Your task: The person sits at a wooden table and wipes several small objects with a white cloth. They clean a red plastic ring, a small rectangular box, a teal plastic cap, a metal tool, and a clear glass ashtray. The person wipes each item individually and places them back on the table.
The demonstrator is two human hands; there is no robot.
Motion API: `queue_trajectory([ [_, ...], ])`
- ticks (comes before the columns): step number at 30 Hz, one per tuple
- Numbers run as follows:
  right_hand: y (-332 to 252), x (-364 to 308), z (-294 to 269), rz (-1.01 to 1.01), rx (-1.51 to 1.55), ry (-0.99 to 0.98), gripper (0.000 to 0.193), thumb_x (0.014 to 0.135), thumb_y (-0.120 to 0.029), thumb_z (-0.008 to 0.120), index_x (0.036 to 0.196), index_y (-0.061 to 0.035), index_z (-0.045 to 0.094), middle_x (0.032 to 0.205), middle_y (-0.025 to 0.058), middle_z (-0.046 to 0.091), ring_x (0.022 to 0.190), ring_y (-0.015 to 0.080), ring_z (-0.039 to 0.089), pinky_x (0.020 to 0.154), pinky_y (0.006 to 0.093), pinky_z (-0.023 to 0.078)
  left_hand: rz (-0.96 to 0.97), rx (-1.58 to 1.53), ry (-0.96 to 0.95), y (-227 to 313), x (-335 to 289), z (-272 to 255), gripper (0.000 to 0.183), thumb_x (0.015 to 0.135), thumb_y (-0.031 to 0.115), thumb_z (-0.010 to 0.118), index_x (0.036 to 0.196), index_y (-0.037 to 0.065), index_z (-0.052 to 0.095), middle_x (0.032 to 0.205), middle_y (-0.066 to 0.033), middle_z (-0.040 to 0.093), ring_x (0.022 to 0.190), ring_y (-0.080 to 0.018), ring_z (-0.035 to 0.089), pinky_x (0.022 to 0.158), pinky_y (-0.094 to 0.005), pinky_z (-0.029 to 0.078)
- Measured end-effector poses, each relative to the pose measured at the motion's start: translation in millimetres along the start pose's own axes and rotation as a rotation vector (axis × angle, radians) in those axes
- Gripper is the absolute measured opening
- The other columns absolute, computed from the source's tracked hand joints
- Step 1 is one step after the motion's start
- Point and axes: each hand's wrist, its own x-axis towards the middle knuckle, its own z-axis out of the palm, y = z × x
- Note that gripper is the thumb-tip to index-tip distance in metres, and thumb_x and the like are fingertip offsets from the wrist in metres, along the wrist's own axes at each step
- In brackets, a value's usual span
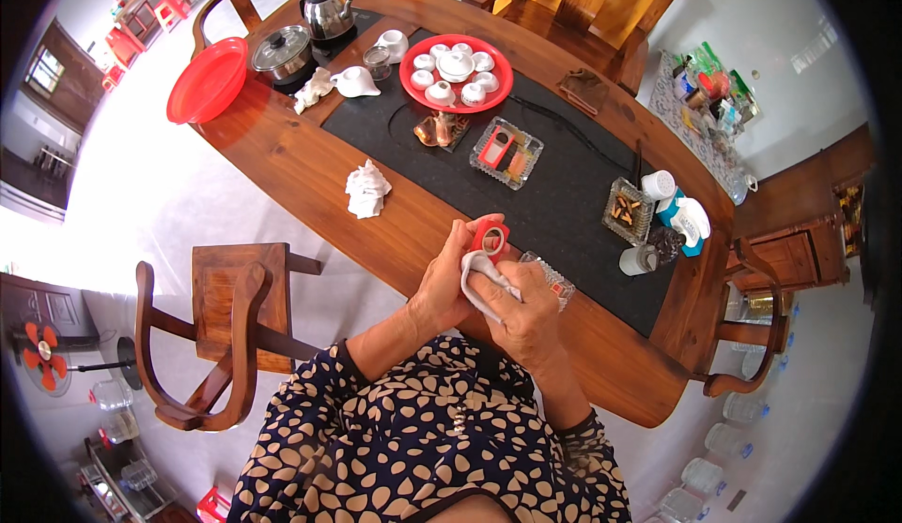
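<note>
Above the near edge of the table, my left hand is closed around a small red ring-shaped thing with a pale centre. My right hand grips a white cloth and presses it close to the red ring. Whether the cloth touches the ring is hard to make out. Just beyond my right hand lies a glass ashtray, partly hidden by it. A second square glass ashtray holds a red-and-white pack. To the left sits a crumpled white tissue.
A red tray carries several white teacups. Further left stand a kettle, a lidded pot and a red basin. At right are an ashtray with cigarette butts and a white spray bottle. A wooden chair stands beside the table.
</note>
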Motion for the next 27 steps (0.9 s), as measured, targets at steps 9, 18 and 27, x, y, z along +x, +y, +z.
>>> queue_trajectory([
  [9, 15.2, 4.5, -20.8, 0.205, -0.116, 0.13, 0.038, 0.066, -0.004, 0.073, 0.102, -0.0147, 0.07, 0.093, 0.0044, 0.057, 0.079, 0.0235, 0.056, 0.064, 0.0337, 0.05, 0.135, 0.68, 0.022, 7.1, -7.8, 4.2, 0.049, 0.089, 0.015, 0.06, 0.133, 0.005, 0.041, 0.114, -0.0043, 0.055, 0.099, -0.01, 0.052, 0.083, -0.0252, 0.046],
  [18, 5.0, 14.0, -20.1, 0.035, -0.167, -0.037, 0.034, 0.069, -0.008, 0.073, 0.102, -0.0144, 0.07, 0.091, 0.0042, 0.056, 0.081, 0.0211, 0.055, 0.062, 0.0309, 0.05, 0.179, 1.061, 0.013, 6.6, -12.0, -1.1, 0.053, 0.082, 0.009, 0.062, 0.131, 0.001, 0.042, 0.117, -0.0089, 0.055, 0.104, -0.0154, 0.055, 0.089, -0.0295, 0.047],
  [27, 27.0, 12.5, -31.5, 0.37, 0.247, 0.035, 0.043, 0.07, 0.005, 0.068, 0.11, -0.0117, 0.068, 0.099, 0.0104, 0.059, 0.085, 0.0253, 0.06, 0.071, 0.0335, 0.051, 0.25, 0.992, -0.006, 7.6, -11.7, -3.6, 0.051, 0.072, 0.0, 0.054, 0.122, 0.001, 0.046, 0.11, -0.0088, 0.055, 0.095, -0.0136, 0.056, 0.084, -0.0282, 0.048],
])
